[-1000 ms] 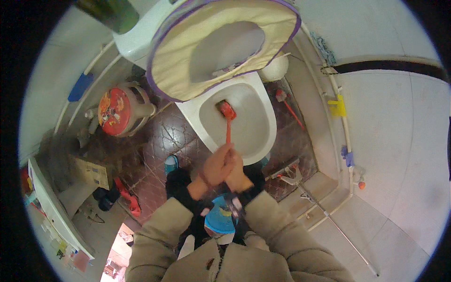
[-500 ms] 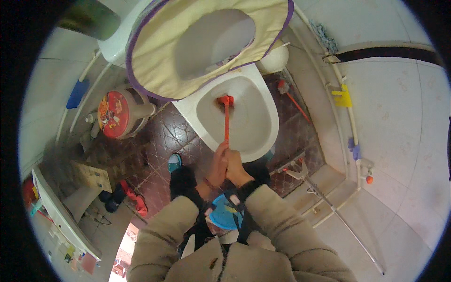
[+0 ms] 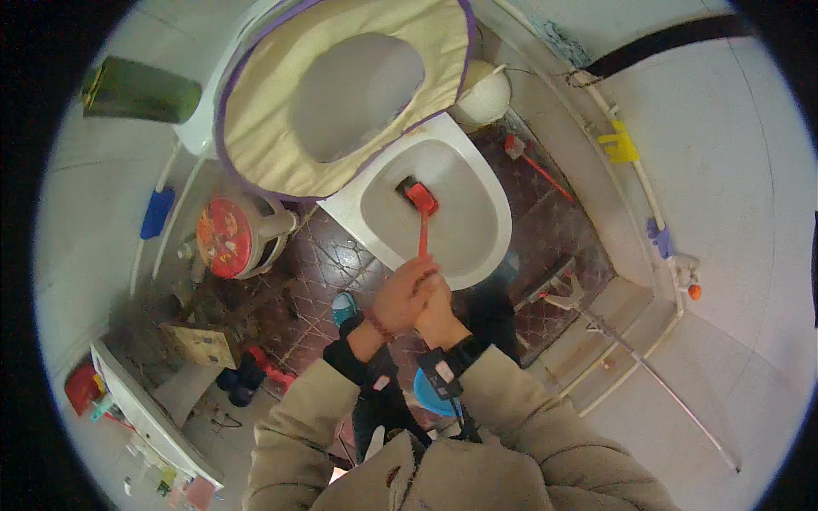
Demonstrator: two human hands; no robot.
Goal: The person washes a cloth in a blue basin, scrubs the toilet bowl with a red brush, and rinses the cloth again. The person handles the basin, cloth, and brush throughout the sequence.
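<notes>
Both of my hands close one against the other around the handle of a red toilet brush (image 3: 423, 202). My left hand (image 3: 397, 300) lies over the upper grip, fingers wrapped. Pressed beside it, my right hand (image 3: 438, 317) is closed too, and together they hide the handle's end. The brush head is down inside the white toilet bowl (image 3: 503, 213), near its middle. A dark patch shows beside the head; I cannot tell whether it is bristles or the drain. The raised toilet seat wears a cream cover (image 3: 256, 128) with purple trim.
A red-topped stool (image 3: 226, 237) stands left of the toilet, and a white round bin (image 3: 483, 95) behind it to the right. Another red-handled brush (image 3: 541, 166) lies on the right floor. A long-handled tool (image 3: 656, 375) leans at the right. A blue basin (image 3: 430, 393) is below my wrists.
The brush head has shifted slightly down and right in the view, and the dark patch beside it shows more clearly. Both hands keep their hold. The whole view has shifted slightly.
</notes>
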